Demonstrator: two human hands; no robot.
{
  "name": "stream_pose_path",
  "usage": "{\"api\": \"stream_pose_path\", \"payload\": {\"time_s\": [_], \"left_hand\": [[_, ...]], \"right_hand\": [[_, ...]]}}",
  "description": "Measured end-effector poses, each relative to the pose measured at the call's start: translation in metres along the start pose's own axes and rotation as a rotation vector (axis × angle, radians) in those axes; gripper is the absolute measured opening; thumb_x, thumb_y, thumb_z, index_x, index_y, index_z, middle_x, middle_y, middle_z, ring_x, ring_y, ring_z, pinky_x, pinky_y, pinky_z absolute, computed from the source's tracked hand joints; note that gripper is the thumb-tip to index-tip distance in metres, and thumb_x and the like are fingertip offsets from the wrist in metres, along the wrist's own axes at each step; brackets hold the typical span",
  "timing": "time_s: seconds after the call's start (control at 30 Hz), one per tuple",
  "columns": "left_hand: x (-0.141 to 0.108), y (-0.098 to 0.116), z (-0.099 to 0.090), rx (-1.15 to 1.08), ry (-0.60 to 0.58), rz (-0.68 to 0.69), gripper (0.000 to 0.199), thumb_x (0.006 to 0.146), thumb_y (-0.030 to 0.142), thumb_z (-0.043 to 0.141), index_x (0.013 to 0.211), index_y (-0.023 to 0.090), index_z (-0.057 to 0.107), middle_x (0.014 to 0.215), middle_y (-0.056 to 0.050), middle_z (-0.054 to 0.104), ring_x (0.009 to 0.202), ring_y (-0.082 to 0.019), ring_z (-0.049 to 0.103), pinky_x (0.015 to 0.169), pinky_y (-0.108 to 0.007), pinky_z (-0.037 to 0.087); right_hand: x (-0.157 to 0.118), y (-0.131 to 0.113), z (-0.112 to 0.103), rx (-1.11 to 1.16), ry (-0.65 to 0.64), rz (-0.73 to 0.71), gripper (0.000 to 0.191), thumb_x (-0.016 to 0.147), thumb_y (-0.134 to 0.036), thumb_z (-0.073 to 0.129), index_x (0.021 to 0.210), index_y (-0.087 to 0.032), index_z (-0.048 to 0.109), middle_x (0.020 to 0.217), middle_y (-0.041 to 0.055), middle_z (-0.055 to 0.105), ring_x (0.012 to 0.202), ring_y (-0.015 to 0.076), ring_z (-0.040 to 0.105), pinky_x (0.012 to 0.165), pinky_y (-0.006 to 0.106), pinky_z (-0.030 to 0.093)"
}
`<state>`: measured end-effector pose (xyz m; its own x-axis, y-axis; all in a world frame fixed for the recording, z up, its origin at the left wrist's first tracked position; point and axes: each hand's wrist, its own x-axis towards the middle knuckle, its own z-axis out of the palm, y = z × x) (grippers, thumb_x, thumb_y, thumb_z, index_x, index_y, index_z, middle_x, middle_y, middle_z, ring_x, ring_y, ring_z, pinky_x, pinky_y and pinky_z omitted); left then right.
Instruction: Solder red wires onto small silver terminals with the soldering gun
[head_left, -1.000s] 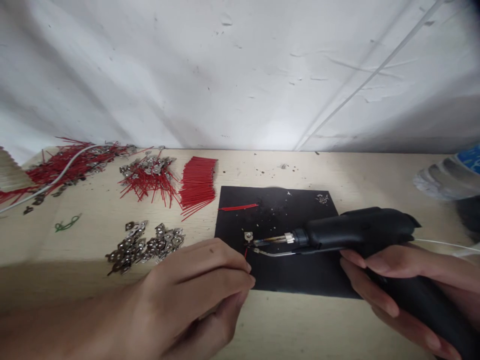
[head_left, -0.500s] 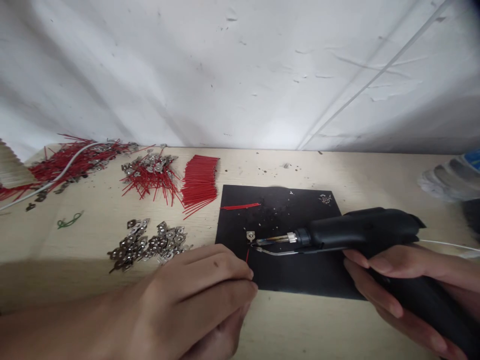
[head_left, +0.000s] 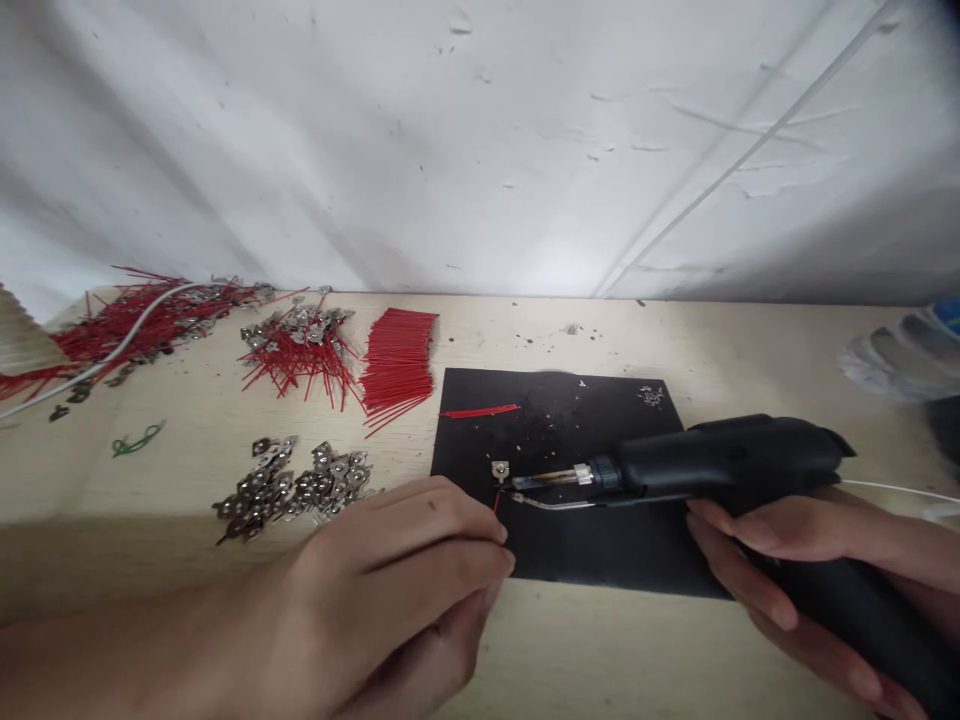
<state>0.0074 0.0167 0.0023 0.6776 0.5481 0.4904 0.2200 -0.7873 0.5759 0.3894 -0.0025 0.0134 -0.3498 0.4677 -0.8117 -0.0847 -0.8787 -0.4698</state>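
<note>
soldering gun [head_left: 720,460] lies crosswise, tip left, seemingly touching tab [head_left: 499,470].

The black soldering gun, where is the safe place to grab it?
Grab the soldering gun by its thick black handle, coming from the right and below, as the right hand does. The handle angles down toward the person, and the metal tip points left at the small metal tab on the black mat, so probably stay off that end.
</note>
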Motion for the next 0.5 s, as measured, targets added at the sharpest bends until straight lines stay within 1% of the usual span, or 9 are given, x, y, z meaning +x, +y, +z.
{"api": "stream_pose_path", "payload": {"time_s": [0.07,0.2,0.33,0.4,0.5], "left_hand": [[0.0008,-0.0008,-0.0001,0.000,-0.002,-0.006,0.033,0.105,-0.010,0.069,0.125,0.008,0.088,0.118,-0.014,0.092,0.099,-0.016,0.090,0.088,-0.019,0.078],[0.0030,-0.0014,0.0001,-0.014,-0.012,-0.029,0.032,0.106,-0.009,0.069,0.126,0.007,0.088,0.121,-0.014,0.093,0.104,-0.016,0.091,0.093,-0.019,0.079],[0.0004,-0.0002,-0.0004,-0.010,-0.009,-0.035,0.035,0.105,-0.010,0.068,0.126,0.008,0.088,0.122,-0.012,0.092,0.103,-0.014,0.090,0.090,-0.017,0.078],[-0.0016,0.0008,-0.0009,-0.005,-0.008,-0.025,0.034,0.106,-0.010,0.067,0.125,0.009,0.088,0.121,-0.011,0.092,0.103,-0.014,0.090,0.091,-0.017,0.078],[-0.0023,0.0022,-0.0010,0.002,-0.002,-0.039,0.033,0.107,-0.009,0.068,0.126,0.010,0.088,0.121,-0.011,0.092,0.103,-0.013,0.090,0.093,-0.016,0.078]], "right_hand": [[-0.0003,0.0003,0.0002,-0.004,0.007,-0.011,0.063,0.077,-0.074,0.125,0.074,-0.019,0.094,0.055,0.0032,0.063,0.048,0.0101,0.059,0.045,0.013,0.050],[-0.0005,-0.0011,0.0009,-0.007,-0.016,-0.018,0.064,0.078,-0.074,0.125,0.073,-0.019,0.093,0.056,0.0028,0.064,0.049,0.0097,0.058,0.048,0.014,0.053],[0.0014,0.0011,-0.0024,0.000,-0.018,-0.012,0.062,0.081,-0.072,0.124,0.075,-0.019,0.094,0.057,0.0040,0.066,0.049,0.0101,0.059,0.047,0.014,0.053],[0.0021,0.0038,-0.0037,0.000,-0.013,-0.020,0.061,0.081,-0.073,0.123,0.074,-0.020,0.094,0.055,0.0042,0.066,0.047,0.0102,0.056,0.045,0.014,0.051],[0.0015,0.0056,-0.0022,-0.014,0.011,-0.034,0.063,0.076,-0.076,0.124,0.071,-0.021,0.093,0.053,0.0028,0.062,0.046,0.0098,0.054,0.042,0.012,0.047]]}}
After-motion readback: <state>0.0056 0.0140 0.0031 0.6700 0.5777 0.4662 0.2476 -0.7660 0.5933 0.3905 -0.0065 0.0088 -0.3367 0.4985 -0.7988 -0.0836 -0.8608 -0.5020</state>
